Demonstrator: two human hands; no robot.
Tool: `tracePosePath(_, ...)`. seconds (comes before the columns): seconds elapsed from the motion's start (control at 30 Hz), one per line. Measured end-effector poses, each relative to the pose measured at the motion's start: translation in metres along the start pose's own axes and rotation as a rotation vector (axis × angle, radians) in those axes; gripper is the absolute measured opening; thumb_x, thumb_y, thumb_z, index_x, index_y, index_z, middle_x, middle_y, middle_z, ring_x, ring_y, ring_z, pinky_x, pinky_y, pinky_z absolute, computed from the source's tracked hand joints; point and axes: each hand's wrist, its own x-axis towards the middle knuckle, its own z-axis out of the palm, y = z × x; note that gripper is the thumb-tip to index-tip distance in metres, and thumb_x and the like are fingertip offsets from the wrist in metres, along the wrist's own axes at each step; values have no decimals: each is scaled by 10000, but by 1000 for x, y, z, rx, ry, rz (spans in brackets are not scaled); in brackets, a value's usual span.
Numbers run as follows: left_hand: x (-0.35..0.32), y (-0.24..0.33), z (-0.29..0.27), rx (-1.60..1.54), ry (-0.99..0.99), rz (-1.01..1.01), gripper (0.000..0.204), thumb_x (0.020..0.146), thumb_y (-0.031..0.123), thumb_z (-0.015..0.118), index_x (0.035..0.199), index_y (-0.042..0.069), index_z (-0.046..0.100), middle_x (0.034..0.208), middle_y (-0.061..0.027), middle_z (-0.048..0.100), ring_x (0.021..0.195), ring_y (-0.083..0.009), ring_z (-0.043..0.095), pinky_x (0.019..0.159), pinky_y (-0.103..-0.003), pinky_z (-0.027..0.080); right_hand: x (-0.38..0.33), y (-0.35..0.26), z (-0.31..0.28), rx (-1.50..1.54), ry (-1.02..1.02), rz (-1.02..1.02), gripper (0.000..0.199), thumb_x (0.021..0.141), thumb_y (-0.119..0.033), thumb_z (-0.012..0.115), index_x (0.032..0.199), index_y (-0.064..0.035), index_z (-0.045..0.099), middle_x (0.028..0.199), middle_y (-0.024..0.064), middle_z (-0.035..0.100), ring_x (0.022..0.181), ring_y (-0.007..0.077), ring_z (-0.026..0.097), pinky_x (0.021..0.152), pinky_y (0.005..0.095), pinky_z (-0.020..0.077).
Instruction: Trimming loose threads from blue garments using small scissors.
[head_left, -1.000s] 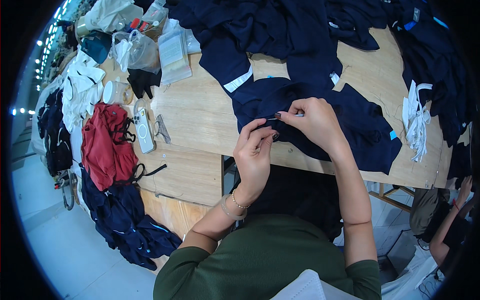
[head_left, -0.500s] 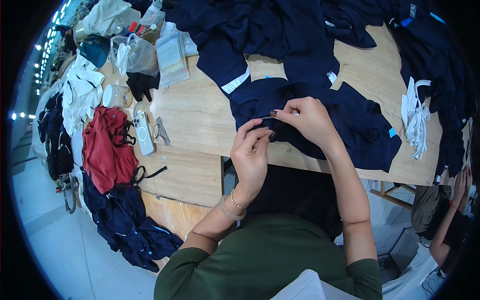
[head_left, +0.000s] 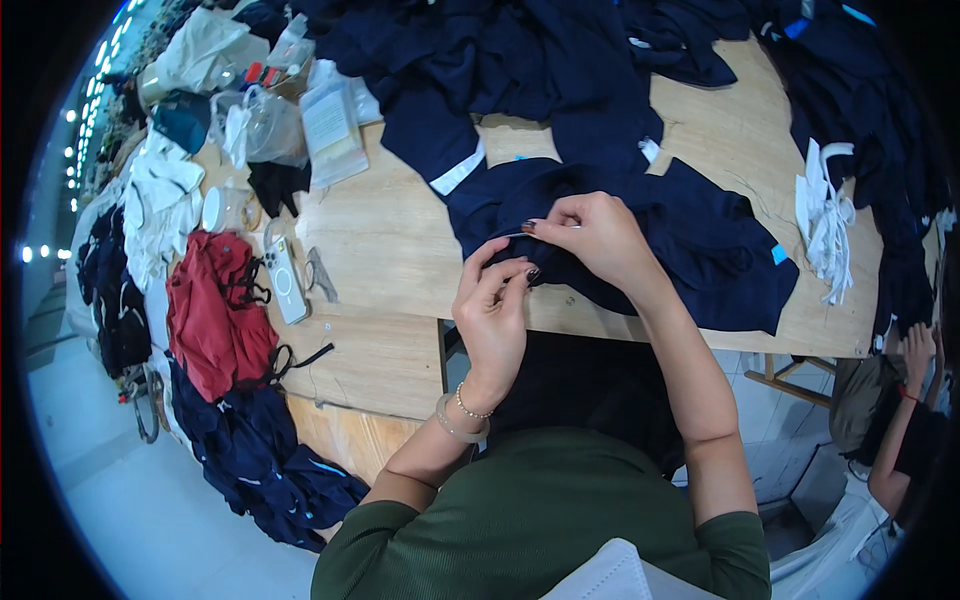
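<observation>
A dark navy garment (head_left: 700, 240) lies bunched at the table's near edge, under and beyond both my hands. My right hand (head_left: 605, 245) is closed in a pinch on a thin silvery tool (head_left: 516, 235), its slim end pointing left; its exact kind is too small to tell. Just left of it, my left hand (head_left: 492, 325) has curled fingers, with the index fingertip close to the tool's end. Whatever those left fingers pinch is too small to make out against the dark cloth.
More navy garments (head_left: 500, 60) are heaped at the far side. Left on the wooden table (head_left: 390, 230) are a phone (head_left: 287, 280), red cloth (head_left: 215, 310), a clear jar (head_left: 230, 208) and plastic bags (head_left: 265, 125). White strips (head_left: 826, 225) lie right; another person's hand (head_left: 917, 350) shows beyond.
The view has shifted slightly, so the table's things sit a little differently in it. Both hands keep nearly the same pose at the garment, with the tool still in my right fingers.
</observation>
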Motion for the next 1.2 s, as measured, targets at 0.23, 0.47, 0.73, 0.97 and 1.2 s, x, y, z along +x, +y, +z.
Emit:
tracePosePath(0.23,-6,5,-4,163,-67,309,56,808,-89,614,820,-43,642,1028,-148,643,799,-192,620,675,-273,495,-15,9,-20,446,-81,-130,292,908,-264,620,881,24,659,745,-2,623,653,41,484,550,201,355)
tracePosePath(0.47,-14,27,58,58,-728,553,136,757,19,715,837,-14,611,966,-115,602,847,-283,607,713,-352,503,-110,50,-127,882,703,-114,399,1039,-368,380,1029,-20,576,688,-53,376,578,36,302,496,190,236)
tracePosePath(0.73,-20,38,168,-178,-684,-137,178,923,99,594,1021,-49,600,812,-105,642,598,-166,637,534,-260,523,-171,94,-131,958,889,-16,445,1031,-409,386,994,-5,568,663,-33,375,568,50,297,505,202,243)
tracePosePath(0.97,-19,28,192,-470,-621,-697,272,936,203,612,951,-68,615,738,-95,645,537,-114,601,505,-227,512,-176,110,-121,967,789,25,419,1031,-393,400,999,-10,564,658,-38,379,572,40,308,507,196,250)
tracePosePath(1.2,-22,17,183,-619,-603,-666,109,949,91,573,934,5,638,889,-76,675,728,-123,640,646,-251,542,-167,102,-120,858,732,71,348,1010,-333,465,1012,-7,588,670,-44,419,568,23,329,504,188,249)
